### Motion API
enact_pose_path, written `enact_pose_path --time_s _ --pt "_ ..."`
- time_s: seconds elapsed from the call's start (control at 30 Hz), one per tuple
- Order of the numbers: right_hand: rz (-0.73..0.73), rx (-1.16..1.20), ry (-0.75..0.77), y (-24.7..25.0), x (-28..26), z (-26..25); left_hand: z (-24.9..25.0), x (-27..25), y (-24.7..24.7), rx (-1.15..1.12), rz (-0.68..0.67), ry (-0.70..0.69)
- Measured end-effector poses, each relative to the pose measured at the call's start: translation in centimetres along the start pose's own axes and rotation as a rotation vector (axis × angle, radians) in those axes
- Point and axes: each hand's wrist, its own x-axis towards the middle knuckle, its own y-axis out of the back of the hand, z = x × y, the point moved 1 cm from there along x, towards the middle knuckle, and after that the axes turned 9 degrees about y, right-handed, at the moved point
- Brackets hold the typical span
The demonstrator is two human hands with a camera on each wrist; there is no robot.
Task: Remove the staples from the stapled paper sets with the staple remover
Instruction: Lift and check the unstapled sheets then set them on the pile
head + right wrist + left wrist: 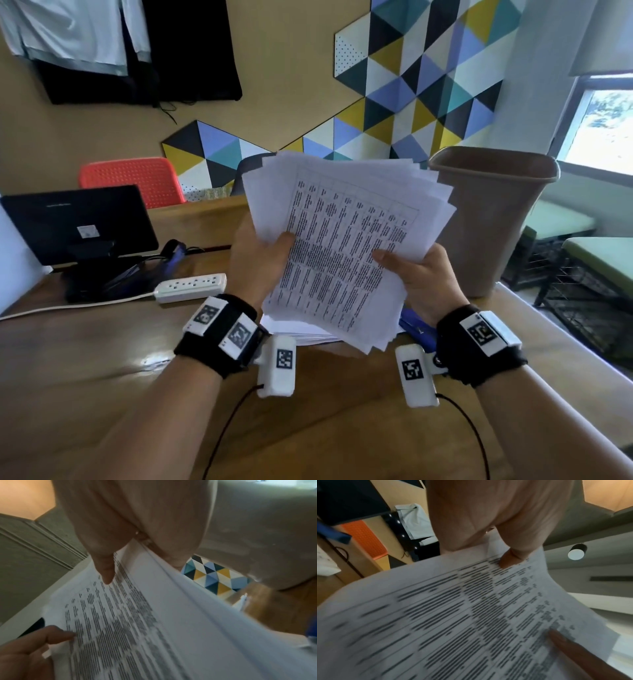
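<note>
A fanned stack of printed paper sets [346, 246] is held up above the wooden table [102, 359] by both hands. My left hand [263, 260] grips its left edge, thumb on the printed top sheet [471, 615]. My right hand [414, 274] grips the right edge, thumb on top and fingers behind the stack [137, 622]. More white sheets [298, 334] lie on the table under the held stack. A blue object [416, 323], possibly the staple remover, lies partly hidden beside my right wrist. No staple is discernible.
A brown waste bin [493, 219] stands on the table at the right. A white power strip [191, 287], a black monitor [75, 222] and cables occupy the left. An orange chair [130, 178] is behind the desk. The table's right edge drops off near a window.
</note>
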Motion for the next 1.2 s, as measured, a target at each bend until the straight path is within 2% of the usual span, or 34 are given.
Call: enact_pose_path --time_s 0.17,0.37,0.57,0.67,0.77,0.9,0.97,1.07,1.2 --pt "-0.007 -0.208 0.129 -0.4 -0.1 -1.5 -0.3 -2.4 -0.5 -0.028 0.052 -0.116" --pt "-0.036 -0.247 0.099 -1.2 -0.9 -1.0 -0.8 -3.0 -1.1 0.014 0.059 -0.166" --pt "-0.033 -0.249 0.137 -1.0 -0.7 -1.2 -0.7 -3.0 -1.0 -0.009 0.114 -0.232" --pt "-0.081 -0.296 0.08 -0.8 -1.3 0.0 -1.8 -3.2 -1.2 0.037 0.063 -0.171" --pt "-0.054 -0.321 0.048 -0.4 -1.5 0.7 -2.8 -3.2 -1.3 0.027 0.015 -0.092" --pt "0.006 -0.221 0.033 -0.1 -1.1 0.6 -3.4 -3.6 -0.9 -0.023 -0.033 -0.114" --pt "0.03 -0.16 0.022 0.1 -1.0 0.7 -4.1 -3.8 -0.7 0.056 -0.076 -0.108" --pt "0.054 -0.122 0.005 0.6 -1.0 1.1 -5.9 -3.6 -0.2 0.232 -0.187 -0.01" --pt "0.098 -0.042 -0.013 1.6 -0.6 1.5 -7.7 -3.1 0.5 0.267 -0.295 0.102"
